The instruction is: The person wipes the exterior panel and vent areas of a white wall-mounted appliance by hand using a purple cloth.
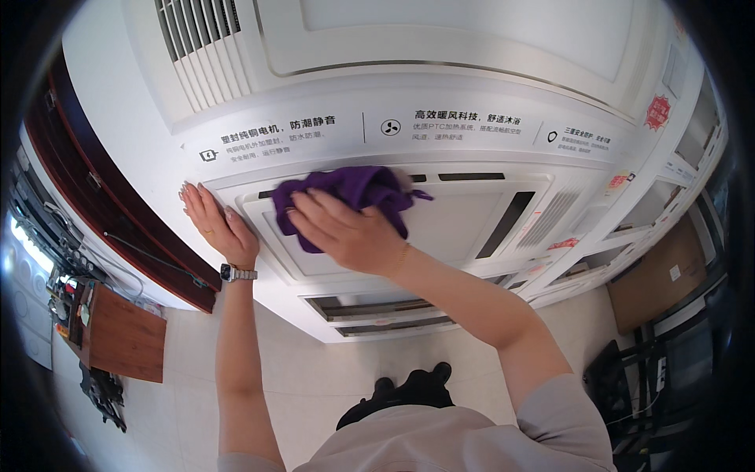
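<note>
Under the spread fingers of my right hand (348,233), a bunched purple cloth (371,186) is pressed to the front of a white ceiling heater panel (448,227). The cloth covers the panel's upper left part and some of its dark slots. My left hand (218,227) lies flat, holding nothing, against the white display wall (159,147) at the panel's left edge. A metal-band watch (239,272) is on my left wrist. Above the cloth runs a printed strip (360,135) with icons and writing.
A larger white panel with a slatted vent (206,71) is mounted higher up. Open-fronted units (377,310) sit low on the display. To the left are a dark red door frame (118,177) and a wooden desk (127,333); a cardboard box (657,274) stands at right.
</note>
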